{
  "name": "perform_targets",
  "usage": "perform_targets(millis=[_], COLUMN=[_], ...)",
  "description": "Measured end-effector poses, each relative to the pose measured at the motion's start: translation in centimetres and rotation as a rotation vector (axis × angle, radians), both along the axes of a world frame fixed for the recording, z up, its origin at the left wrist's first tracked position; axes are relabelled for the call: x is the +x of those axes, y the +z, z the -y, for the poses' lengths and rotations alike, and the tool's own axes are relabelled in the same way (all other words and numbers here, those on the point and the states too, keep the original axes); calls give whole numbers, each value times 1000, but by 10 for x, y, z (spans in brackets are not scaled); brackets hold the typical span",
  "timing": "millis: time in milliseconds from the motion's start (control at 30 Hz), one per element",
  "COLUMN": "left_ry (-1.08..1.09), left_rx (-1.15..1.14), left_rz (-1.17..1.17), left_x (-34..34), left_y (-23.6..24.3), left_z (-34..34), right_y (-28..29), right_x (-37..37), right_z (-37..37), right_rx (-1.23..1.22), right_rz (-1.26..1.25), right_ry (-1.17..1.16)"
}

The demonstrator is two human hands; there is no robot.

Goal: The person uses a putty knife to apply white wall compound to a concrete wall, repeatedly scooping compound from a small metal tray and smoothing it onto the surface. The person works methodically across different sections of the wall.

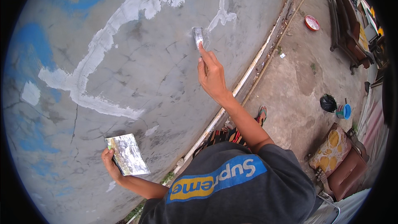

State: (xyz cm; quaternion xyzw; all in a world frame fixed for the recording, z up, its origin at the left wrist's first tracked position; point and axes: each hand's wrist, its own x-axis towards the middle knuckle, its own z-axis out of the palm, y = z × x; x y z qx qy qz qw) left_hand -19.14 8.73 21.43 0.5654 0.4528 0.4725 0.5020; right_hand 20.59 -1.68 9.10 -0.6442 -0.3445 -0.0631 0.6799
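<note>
My right hand is closed around a putty knife, with the index finger stretched along its blade. The blade lies against or very close to a grey cracked wall, just below a thin white filler streak. Lower to the left, my left hand grips the edge of a flat, shiny metal plate smeared with whitish residue. A broad band of white filler runs over the wall between patches of blue paint. The knife's handle is hidden in my right hand.
A pale pipe and a long pole run along the wall's foot. On the ground are a red bowl, a black plastic bag and a blue bucket. A wooden bench and a worn brown armchair stand to the right.
</note>
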Motion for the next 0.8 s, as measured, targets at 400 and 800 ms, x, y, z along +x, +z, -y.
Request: perform_targets(millis=[400, 800], left_ry=[82, 23], left_rx=[-20, 1], left_rz=[-3, -4], left_x=[4, 13], left_y=[-2, -2], left_z=[2, 6], right_y=[10, 33], right_x=[20, -3], right_z=[47, 46], right_rx=[6, -83], right_rz=[-299, -88], right_ry=[237, 360])
